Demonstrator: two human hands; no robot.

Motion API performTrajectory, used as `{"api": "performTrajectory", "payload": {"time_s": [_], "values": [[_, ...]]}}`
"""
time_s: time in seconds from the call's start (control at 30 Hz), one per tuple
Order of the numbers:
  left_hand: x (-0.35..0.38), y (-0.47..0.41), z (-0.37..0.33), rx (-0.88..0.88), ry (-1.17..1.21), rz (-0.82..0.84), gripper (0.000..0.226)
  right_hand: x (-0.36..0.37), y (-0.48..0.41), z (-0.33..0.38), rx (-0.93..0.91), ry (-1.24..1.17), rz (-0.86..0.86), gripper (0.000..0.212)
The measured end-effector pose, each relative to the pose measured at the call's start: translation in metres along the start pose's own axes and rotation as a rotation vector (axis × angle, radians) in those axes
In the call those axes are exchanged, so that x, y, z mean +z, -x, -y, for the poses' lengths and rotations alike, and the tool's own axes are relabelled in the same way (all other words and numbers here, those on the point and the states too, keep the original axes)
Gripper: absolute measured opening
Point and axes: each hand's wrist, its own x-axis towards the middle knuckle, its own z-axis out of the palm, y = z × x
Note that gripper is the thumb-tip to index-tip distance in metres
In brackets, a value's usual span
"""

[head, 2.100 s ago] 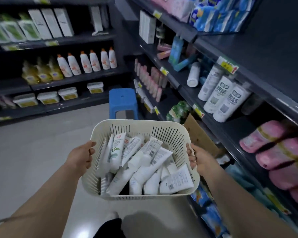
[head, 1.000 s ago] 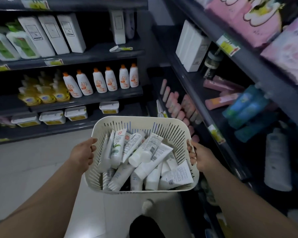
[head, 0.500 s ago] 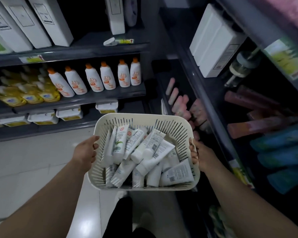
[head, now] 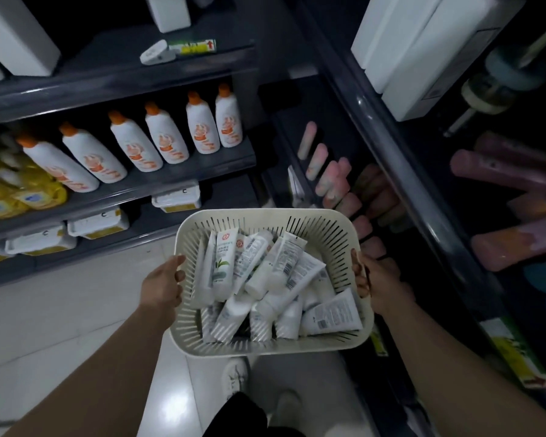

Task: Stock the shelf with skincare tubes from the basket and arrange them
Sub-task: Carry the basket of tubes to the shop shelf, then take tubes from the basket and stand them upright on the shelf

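Far left: a dark shelf unit (head: pixel 158 70) facing the viewer. Its upper board carries white boxes (head: pixel 16 36) and, near the front lip, a white clip with a green-yellow label (head: pixel 177 51). The board below holds yellow packs (head: pixel 19 190) at its left end and a row of white bottles with orange caps (head: pixel 167 135) running to its right end, bases just behind the front edge. The lowest board holds flat white tubs (head: pixel 96 223) close to its lip. Below this unit lies pale tiled floor (head: pixel 60 310), open from the shelf foot to the bottom left corner.

Centre left: the left hand (head: pixel 163 287) is closed on the left rim of the basket (head: pixel 265 217), thumb over the edge. The cream slotted basket is held in the air above the floor and the person's white shoes (head: pixel 234 375), its far rim level with the lowest board. The skincare tubes (head: pixel 265 279), white, lie piled loosely inside, caps pointing various ways; all sit below the rim.

Centre right: the right hand (head: pixel 377 280) is closed on the right rim, fingers curled inside. Just beyond the basket's far right corner stand pink tubes (head: pixel 328 178) on a lower board of the right-hand unit.

Right: a second shelf unit (head: pixel 391 159) runs along the aisle, its rounded front edge passing close beside the right hand. Its board bears white cartons (head: pixel 423 48) and lying pink tubes; detail there is dark and blurred.
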Motion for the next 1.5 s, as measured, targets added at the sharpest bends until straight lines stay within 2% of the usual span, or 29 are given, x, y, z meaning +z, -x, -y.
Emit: {"api": "performTrajectory", "payload": {"time_s": [0.37,0.63,0.7,0.8,0.87,0.97,1.13,1.3,1.5], "values": [[0.007,-0.033,0.018,-0.062,0.01,-0.006,0.03,0.007,-0.027,-0.017,-0.017,0.035,-0.024,0.015],[0.013,-0.027,0.009,-0.018,-0.039,0.01,0.029,0.011,-0.026,-0.006,-0.007,0.028,-0.076,0.019],[0.014,-0.021,0.006,0.07,-0.115,0.009,0.029,0.018,-0.017,-0.001,-0.057,0.126,-0.158,0.019],[0.009,-0.005,-0.006,0.273,-0.358,-0.03,0.031,0.034,0.002,0.006,-0.387,0.427,-0.279,0.018],[0.008,-0.004,-0.011,0.347,-0.564,-0.11,0.046,0.046,0.002,0.003,-0.543,0.626,-0.295,0.017],[0.015,0.005,-0.021,0.515,-0.71,-0.1,0.052,0.067,0.008,-0.003,-0.595,0.747,-0.278,0.048],[0.03,0.018,-0.037,0.723,-0.859,0.016,0.052,0.098,0.027,-0.014,-0.701,0.883,-0.141,0.054],[0.04,0.016,-0.036,0.773,-0.997,0.05,0.052,0.114,0.033,-0.019,-0.755,0.976,-0.077,0.052],[0.064,-0.007,-0.022,0.676,-1.116,0.081,0.055,0.118,0.001,-0.024,-0.742,1.114,-0.022,0.054]]}}
